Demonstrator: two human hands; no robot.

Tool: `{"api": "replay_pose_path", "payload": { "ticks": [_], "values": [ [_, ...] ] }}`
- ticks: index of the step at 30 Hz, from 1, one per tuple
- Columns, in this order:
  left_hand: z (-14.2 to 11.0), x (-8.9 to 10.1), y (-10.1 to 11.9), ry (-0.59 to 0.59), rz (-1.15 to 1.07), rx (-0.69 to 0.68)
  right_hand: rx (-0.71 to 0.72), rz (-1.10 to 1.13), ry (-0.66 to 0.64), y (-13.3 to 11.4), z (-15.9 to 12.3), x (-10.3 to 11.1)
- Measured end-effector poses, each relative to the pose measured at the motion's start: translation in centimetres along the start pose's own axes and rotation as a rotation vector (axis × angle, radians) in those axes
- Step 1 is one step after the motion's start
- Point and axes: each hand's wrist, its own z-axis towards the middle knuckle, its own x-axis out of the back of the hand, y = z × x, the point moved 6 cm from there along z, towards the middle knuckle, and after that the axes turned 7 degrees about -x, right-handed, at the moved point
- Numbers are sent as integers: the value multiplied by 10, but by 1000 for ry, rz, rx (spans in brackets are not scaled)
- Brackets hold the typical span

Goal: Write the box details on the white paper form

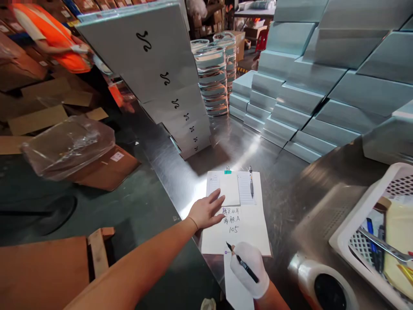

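Two hands: left hand (206, 211) fingers spread flat on paper (247, 232), gloved right hand (248, 269) pinching pen (241, 262).

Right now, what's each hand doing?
Left hand: open, flat on the paper sheet.
Right hand: gloved, closed on a black pen, tip at the sheet.

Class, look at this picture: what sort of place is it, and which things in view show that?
Probably a warehouse or packing floor: stacks of flat grey boxes on a steel table, cardboard cartons on the floor, and a person in an orange vest.
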Motion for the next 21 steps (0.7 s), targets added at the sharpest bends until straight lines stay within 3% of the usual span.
{"api": "replay_pose_path", "payload": {
  "ticks": [5,13,21],
  "values": [
    [-2,1,0,35,5,-5,-84,32,-50,9,1,-3],
    [-1,1,0,25,-11,2,-70,30,-11,12,-2,-6],
    [-2,2,1,11,-2,4,-144,-32,191,19,-8,11]
  ]
}}
